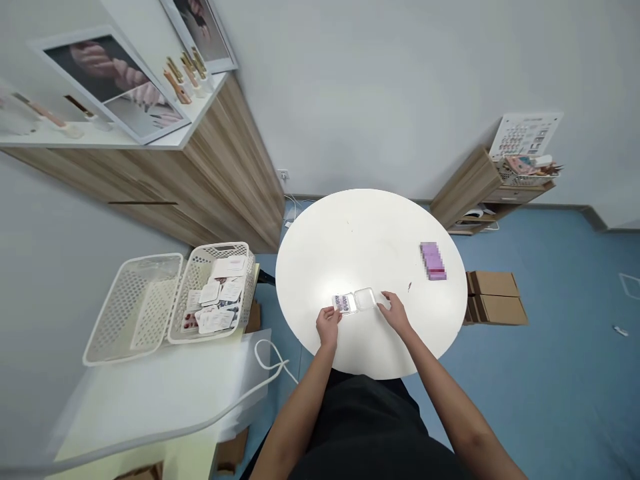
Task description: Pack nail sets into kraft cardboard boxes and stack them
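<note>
A small clear plastic case (pixel 356 301) lies open on the round white table (pixel 370 233), near its front edge. Its left half holds rows of small purple pieces; its right half, the lid, looks bare. My left hand (pixel 327 325) pinches the left end of the case with curled fingers. My right hand (pixel 395 311) rests its fingertips on the right edge of the open lid. Both forearms reach in from the bottom of the view.
A pink-purple flat object (pixel 433 261) lies on the table's right side. To the left, two white mesh baskets (pixel 150 300) stand on a pale side table, one holding several small packets. Cardboard boxes (pixel 495 297) sit on the blue floor at right; wooden cabinets line the walls.
</note>
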Demonstrator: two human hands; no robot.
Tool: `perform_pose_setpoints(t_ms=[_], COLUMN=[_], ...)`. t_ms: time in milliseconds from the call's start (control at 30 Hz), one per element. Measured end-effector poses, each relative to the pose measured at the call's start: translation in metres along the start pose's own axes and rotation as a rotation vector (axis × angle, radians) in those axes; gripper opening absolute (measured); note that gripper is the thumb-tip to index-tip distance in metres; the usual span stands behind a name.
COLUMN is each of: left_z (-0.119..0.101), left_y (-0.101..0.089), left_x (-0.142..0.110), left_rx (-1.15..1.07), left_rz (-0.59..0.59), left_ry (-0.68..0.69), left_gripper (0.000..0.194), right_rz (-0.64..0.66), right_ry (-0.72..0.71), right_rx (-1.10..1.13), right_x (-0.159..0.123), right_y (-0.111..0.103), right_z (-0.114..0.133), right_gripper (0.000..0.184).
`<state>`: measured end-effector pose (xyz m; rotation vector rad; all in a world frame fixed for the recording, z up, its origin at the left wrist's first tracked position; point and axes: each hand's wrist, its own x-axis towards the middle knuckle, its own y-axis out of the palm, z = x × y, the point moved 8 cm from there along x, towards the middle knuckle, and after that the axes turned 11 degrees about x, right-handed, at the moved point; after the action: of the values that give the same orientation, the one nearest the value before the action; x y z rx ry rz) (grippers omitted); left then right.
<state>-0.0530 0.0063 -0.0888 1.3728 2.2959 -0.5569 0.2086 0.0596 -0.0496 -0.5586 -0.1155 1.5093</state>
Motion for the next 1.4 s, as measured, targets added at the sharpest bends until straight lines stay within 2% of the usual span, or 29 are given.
perform_pose_setpoints(t_ms=[133,233,367,467,567,767,833,933,1033,1133,1167,1233,1333,1400], left_z=[0.006,0.005,-0.006,-0.013,-0.019,-0.018,-0.015,-0.010,-0.009,-0.014,-0.017,-0.028,-0.047,-0.049], left_y=[0.011,0.015,0.009,0.005,0.011,0.025,0.031,0.046,0.064,0.075,0.075,0.070,0.064,0.071], left_x=[-0.002,-0.001,0.000,0.001,0.002,0.002,0.000,-0.005,-0.013,-0.021,-0.021,-0.021,-0.025,-0.033], left_rx=[0.189,0.387,0.634,0.650,0.618,0.642,0.596,0.522,0.478,0.487,0.510,0.582,0.730,0.847], left_rz=[0.015,0.036,-0.030,-0.063,-0.017,0.067,0.118,0.264,0.416,0.501,0.492,0.397,0.249,0.296], left_ry=[0.020,0.067,0.218,0.305,0.365,0.321,0.286,0.234,0.223,0.252,0.278,0.381,0.632,0.782], left_gripper=[0.030,0.029,0.027,0.032,0.036,0.037,0.040,0.046,0.047,0.037,0.031,0.023,0.034,0.044], right_rz=[0.015,0.031,0.045,0.039,0.032,-0.023,-0.055,-0.074,-0.006,0.083,0.107,0.149,0.185,0.192], right_ry=[0.118,0.156,0.174,0.164,0.155,0.181,0.148,0.056,-0.062,-0.176,-0.213,-0.295,-0.428,-0.497], right_rx=[-0.003,0.000,0.005,-0.018,-0.024,0.050,0.084,0.088,-0.043,-0.214,-0.255,-0.305,-0.347,-0.380], right_x=[0.004,0.009,0.015,0.020,0.023,0.031,0.036,0.041,0.042,0.035,0.032,0.023,0.006,-0.004], right_y=[0.007,0.014,0.022,0.027,0.031,0.026,0.020,0.009,0.008,0.016,0.020,0.029,0.042,0.048], right_z=[-0.026,-0.032,-0.034,-0.034,-0.034,-0.030,-0.021,0.002,0.028,0.042,0.043,0.042,0.034,0.027], right_gripper=[0.038,0.036,0.037,0.035,0.032,0.029,0.026,0.021,0.023,0.030,0.032,0.035,0.040,0.045])
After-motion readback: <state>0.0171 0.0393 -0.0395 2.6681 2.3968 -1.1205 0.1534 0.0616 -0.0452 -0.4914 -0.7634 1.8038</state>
